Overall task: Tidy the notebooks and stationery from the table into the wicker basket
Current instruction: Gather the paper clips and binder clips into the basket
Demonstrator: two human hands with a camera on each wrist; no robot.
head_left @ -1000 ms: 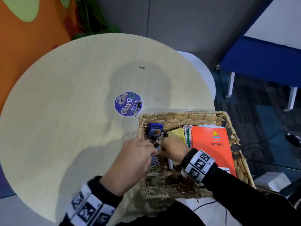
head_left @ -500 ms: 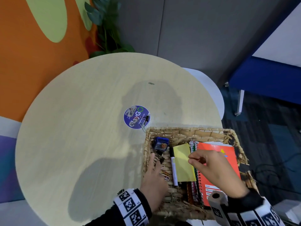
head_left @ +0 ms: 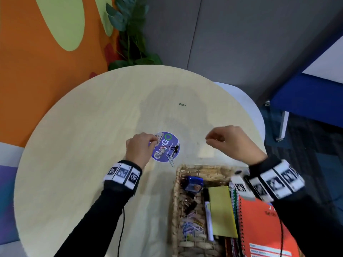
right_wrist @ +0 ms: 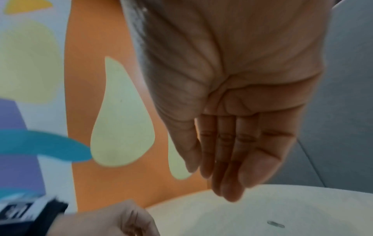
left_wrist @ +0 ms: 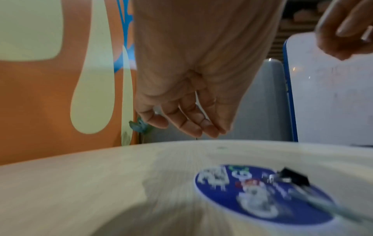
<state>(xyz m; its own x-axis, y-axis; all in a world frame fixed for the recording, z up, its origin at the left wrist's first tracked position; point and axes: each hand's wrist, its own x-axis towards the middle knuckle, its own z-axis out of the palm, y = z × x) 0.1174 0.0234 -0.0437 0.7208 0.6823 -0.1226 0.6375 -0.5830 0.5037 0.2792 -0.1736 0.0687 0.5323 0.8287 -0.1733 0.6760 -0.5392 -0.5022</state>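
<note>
The wicker basket (head_left: 177, 184) stands at the table's near right edge. It holds an orange spiral notebook (head_left: 263, 230), a yellow pad (head_left: 221, 210), a white marker (head_left: 208, 219), a blue box (head_left: 194, 183) and several coloured paper clips (head_left: 191, 227). A black binder clip (head_left: 175, 148) and a silver paper clip (head_left: 170, 161) lie on a round blue sticker (head_left: 164, 148). A green paper clip (head_left: 182, 104) lies farther back. My left hand (head_left: 152, 142) hovers at the sticker's left edge, fingers loosely bent and holding nothing (left_wrist: 191, 126). My right hand (head_left: 210, 140) hangs above the bare table beyond the basket, holding nothing (right_wrist: 222, 175).
The round pale wooden table (head_left: 83, 145) has an orange wall and a leafy plant (head_left: 130, 34) behind it. A white chair (head_left: 250, 108) stands at the far right edge, and a blue bench (head_left: 306, 97) beyond it.
Both hands have come out of the basket and moved forward over the table, the left to the blue sticker, the right past the basket's far rim. The head view has tilted up.
</note>
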